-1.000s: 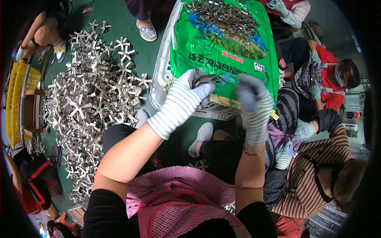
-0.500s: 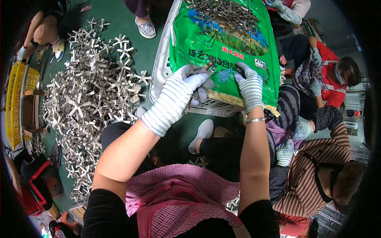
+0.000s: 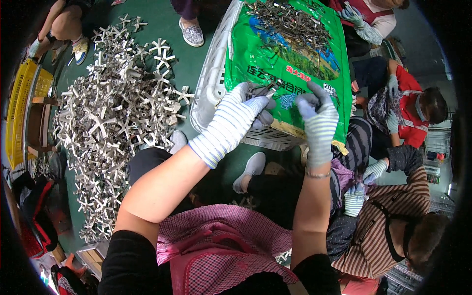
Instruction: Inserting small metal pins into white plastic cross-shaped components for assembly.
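Note:
My left hand [image 3: 236, 115], in a striped glove with grey fingertips, is closed around a small dark metal piece [image 3: 265, 91] above the near edge of a green printed sack [image 3: 268, 61]. The piece's exact kind is too small to make out. My right hand [image 3: 319, 120], gloved alike, hovers over the sack's near right part. Its fingers are bent, with thumb and forefinger apart, and nothing shows between them. Between the hands lies a little heap of small blue pieces [image 3: 287, 101]. Farther off on the sack is a pile of thin dark metal parts [image 3: 297, 27].
Under the sack stands a white plastic crate [image 3: 209, 81]. A large heap of star-shaped metal pieces [image 3: 113, 118] covers the floor at left, near a yellow basket [image 3: 22, 108]. Several people sit close by on the right. A shoe [image 3: 191, 33] stands beyond the crate.
My right hand has drawn back from the blue pieces and lifted, its fingers bending more. My left hand keeps its hold and has turned slightly. The whole view has shifted a little.

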